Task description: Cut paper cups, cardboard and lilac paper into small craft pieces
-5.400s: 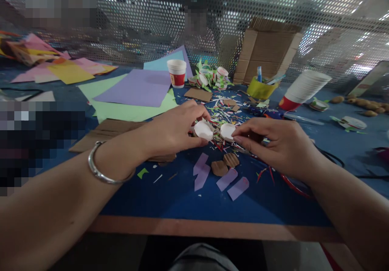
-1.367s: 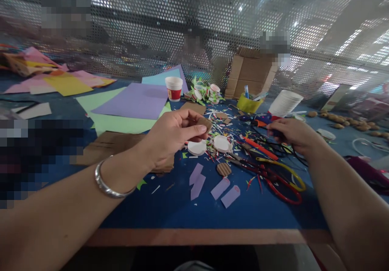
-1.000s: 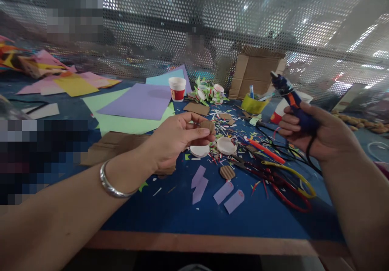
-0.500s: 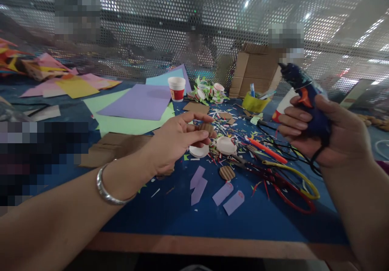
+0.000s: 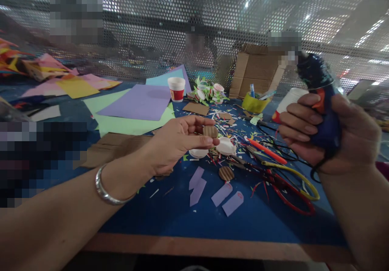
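Between the thumb and fingers of my left hand [image 5: 179, 143] is a small round piece of corrugated cardboard [image 5: 210, 132], held above the table. My right hand [image 5: 328, 129] grips a dark blue hot glue gun [image 5: 325, 112] with an orange trigger, raised on the right, its nozzle pointing up and away. Below my left hand lie two white paper discs [image 5: 225, 146], partly covered by the fingers. Nearer to me rest another corrugated cardboard disc [image 5: 226, 173] and several purple paper strips [image 5: 232, 203], some with pointed ends.
Scissors with red and yellow handles [image 5: 291, 190] and an orange pen [image 5: 267, 151] lie at right by the black cord. Paper scraps litter the middle. Behind stand a paper cup [image 5: 176, 89], a yellow holder [image 5: 254, 102] and a cardboard sheet [image 5: 255, 72]; purple paper [image 5: 136, 102] lies left.
The glue gun has swung to the right and tipped more upright in my right hand. My left fingers have turned the cardboard disc so more of its face shows.
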`<state>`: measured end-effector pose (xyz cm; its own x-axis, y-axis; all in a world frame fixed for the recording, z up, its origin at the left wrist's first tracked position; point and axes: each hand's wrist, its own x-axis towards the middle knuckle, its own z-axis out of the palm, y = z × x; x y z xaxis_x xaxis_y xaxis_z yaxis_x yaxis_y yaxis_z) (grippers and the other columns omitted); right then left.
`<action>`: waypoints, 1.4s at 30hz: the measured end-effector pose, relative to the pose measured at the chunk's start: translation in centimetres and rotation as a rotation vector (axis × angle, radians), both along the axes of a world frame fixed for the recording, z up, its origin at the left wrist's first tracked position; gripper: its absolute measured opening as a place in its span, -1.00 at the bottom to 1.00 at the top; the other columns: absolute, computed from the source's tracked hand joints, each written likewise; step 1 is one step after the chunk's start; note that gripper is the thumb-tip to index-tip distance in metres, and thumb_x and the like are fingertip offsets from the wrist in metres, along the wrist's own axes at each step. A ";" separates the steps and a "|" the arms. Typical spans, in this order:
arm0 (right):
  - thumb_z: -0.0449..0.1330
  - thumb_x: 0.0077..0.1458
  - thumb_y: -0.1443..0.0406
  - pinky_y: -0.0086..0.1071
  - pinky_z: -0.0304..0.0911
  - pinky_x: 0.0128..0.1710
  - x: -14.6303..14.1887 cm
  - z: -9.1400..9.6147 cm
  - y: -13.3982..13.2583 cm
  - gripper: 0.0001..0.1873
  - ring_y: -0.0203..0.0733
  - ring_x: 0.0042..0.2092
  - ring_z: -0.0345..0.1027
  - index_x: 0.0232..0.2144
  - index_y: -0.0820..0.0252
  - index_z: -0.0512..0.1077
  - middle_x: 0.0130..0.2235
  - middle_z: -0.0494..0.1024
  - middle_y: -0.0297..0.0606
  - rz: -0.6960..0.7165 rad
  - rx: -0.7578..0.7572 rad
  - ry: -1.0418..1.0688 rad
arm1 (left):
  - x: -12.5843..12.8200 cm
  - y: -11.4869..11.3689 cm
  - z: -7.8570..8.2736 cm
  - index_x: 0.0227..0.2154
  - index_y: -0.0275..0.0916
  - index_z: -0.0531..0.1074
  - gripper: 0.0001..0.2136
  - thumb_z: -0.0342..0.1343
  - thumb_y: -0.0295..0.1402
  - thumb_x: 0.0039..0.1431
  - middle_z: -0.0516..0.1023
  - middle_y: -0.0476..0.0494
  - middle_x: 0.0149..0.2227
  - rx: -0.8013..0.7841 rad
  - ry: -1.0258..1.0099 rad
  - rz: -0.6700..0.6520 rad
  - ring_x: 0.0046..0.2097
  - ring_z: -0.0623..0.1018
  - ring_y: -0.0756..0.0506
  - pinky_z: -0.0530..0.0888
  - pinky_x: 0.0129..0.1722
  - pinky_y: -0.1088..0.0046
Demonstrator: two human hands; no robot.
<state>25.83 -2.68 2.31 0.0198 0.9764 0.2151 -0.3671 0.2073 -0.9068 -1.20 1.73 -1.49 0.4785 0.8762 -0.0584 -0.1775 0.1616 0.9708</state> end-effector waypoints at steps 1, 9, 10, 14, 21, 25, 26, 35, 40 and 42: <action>0.40 -0.04 0.20 -0.45 -0.11 -0.64 0.0 -0.1 0.0 -0.76 -0.32 -0.51 -0.29 -0.45 0.15 0.42 -0.49 -0.07 -0.47 0.010 0.006 -0.014 | 0.0 0.0 0.0 -0.09 -0.32 0.48 -0.64 0.33 -0.59 0.02 0.67 -0.11 -0.26 -0.002 -0.004 -0.001 -0.20 0.68 -0.04 0.58 -0.20 0.55; 0.38 0.04 0.14 -0.39 0.05 -0.56 -0.6 -1.8 -0.6 -0.76 -0.33 -0.52 0.11 -0.45 0.17 0.48 -0.55 0.28 -0.37 -0.006 0.008 -0.393 | -0.3 0.6 -0.4 -0.07 -0.25 0.54 -0.61 0.38 -0.47 -0.02 0.65 -0.08 -0.18 0.292 0.188 0.103 -0.22 0.63 0.01 0.54 -0.20 0.50; 0.38 0.05 0.13 -0.39 0.06 -0.55 -0.6 -2.0 -0.7 -0.74 -0.32 -0.52 0.14 -0.47 0.17 0.48 -0.55 0.32 -0.36 -0.038 0.012 -0.471 | -0.4 0.8 -0.4 -0.05 -0.24 0.55 -0.61 0.37 -0.44 -0.01 0.65 -0.10 -0.17 0.373 0.259 0.117 -0.21 0.62 -0.02 0.53 -0.20 0.48; 0.36 0.09 0.08 -0.39 0.15 -0.54 -0.8 -2.4 -0.9 -0.66 -0.28 -0.51 0.25 -0.57 0.12 0.46 -0.57 0.42 -0.37 -0.065 0.065 -0.793 | -0.8 1.0 -0.2 0.00 -0.26 0.52 -0.59 0.32 -0.36 0.05 0.66 -0.18 -0.18 0.547 0.447 0.149 -0.20 0.63 -0.10 0.55 -0.18 0.35; 0.36 0.05 0.06 -0.19 0.45 -0.30 -1.1 -3.0 -0.9 -0.81 -0.02 -0.28 0.51 -0.33 -0.04 0.64 -0.31 0.68 -0.34 -0.101 0.114 -0.994 | -0.9 0.8 -0.8 0.04 -0.21 0.50 -0.61 0.28 -0.30 0.14 0.64 -0.17 -0.14 0.637 0.438 0.118 -0.16 0.62 -0.11 0.55 -0.09 0.32; 0.34 0.06 0.01 -0.05 0.47 -0.11 -1.0 -3.3 -0.8 -0.72 0.09 -0.18 0.55 -0.25 -0.02 0.66 -0.23 0.71 -0.30 -0.125 0.100 -1.074 | -0.9 0.6 -0.8 0.05 -0.21 0.51 -0.61 0.28 -0.31 0.14 0.64 -0.16 -0.16 0.674 0.465 0.131 -0.16 0.61 -0.11 0.55 -0.11 0.34; 0.33 0.07 0.02 -0.04 0.46 -0.07 -1.0 -3.3 -0.8 -0.73 0.09 -0.16 0.55 -0.26 -0.02 0.66 -0.23 0.71 -0.30 -0.111 0.122 -1.080 | -0.9 0.6 -0.7 0.04 -0.21 0.51 -0.61 0.28 -0.31 0.14 0.65 -0.16 -0.16 0.678 0.474 0.134 -0.17 0.61 -0.10 0.55 -0.12 0.34; 0.29 0.12 0.05 -0.01 0.39 0.08 -1.0 -3.4 -0.8 -0.65 0.10 -0.13 0.55 -0.06 -0.04 0.61 -0.28 0.70 -0.33 -0.098 0.201 -1.138 | -0.7 0.3 -0.7 0.03 -0.20 0.51 -0.63 0.28 -0.28 0.15 0.65 -0.16 -0.15 0.666 0.476 0.132 -0.14 0.62 -0.12 0.55 -0.09 0.32; 0.28 0.10 -0.02 0.02 0.48 -0.07 -0.7 -3.7 -0.8 -0.67 0.13 -0.19 0.56 -0.17 -0.04 0.64 -0.23 0.71 -0.32 -0.125 0.137 -1.186 | -0.7 0.3 -0.6 0.03 -0.22 0.51 -0.61 0.30 -0.29 0.13 0.65 -0.17 -0.15 0.649 0.474 0.138 -0.16 0.62 -0.12 0.55 -0.11 0.32; 0.29 0.08 -0.02 0.00 0.50 -0.12 -0.7 -3.8 -0.7 -0.69 0.12 -0.22 0.56 -0.26 -0.01 0.65 -0.24 0.72 -0.31 -0.142 0.146 -1.189 | -0.7 0.4 -0.6 0.03 -0.23 0.51 -0.60 0.30 -0.28 0.13 0.65 -0.18 -0.15 0.642 0.462 0.134 -0.16 0.62 -0.13 0.55 -0.10 0.30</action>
<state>25.10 -3.40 -1.46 -0.1603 0.9466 0.2797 0.7158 0.3065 -0.6274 -1.86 2.09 -2.10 0.4172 0.8542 0.3103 0.2871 -0.4479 0.8468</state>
